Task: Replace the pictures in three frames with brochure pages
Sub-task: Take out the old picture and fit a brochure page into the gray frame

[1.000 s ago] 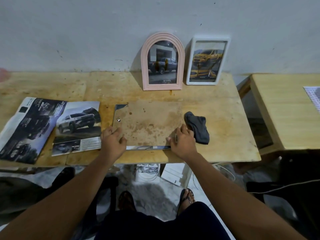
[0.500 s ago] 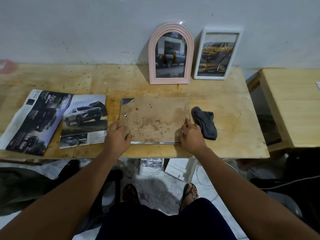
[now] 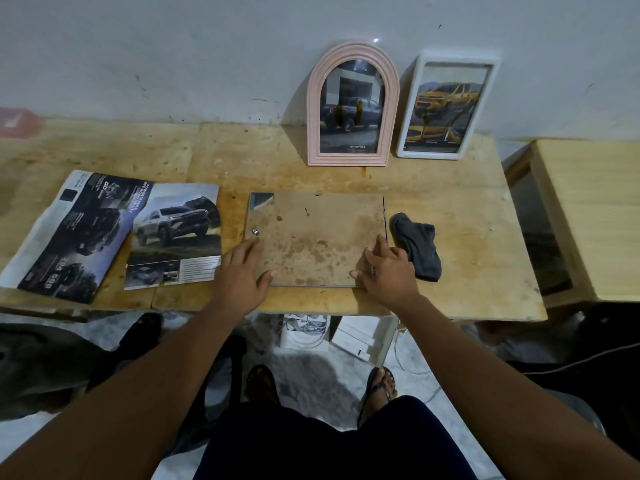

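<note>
Plywood table, worn: brown-backed rectangular picture frame face down by front edge, long axis left-right. Open car brochure left; grey cloth just right; pink arched frame, white frame behind, against wall. Left hand flat on left edge; right hand at near-right corner, grip unclear.

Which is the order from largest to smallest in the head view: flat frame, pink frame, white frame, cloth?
1. The flat frame, clearly largest.
2. The pink frame and the white frame: about alike, so unranked; both stand farther from the camera.
3. The cloth, smallest.
</note>
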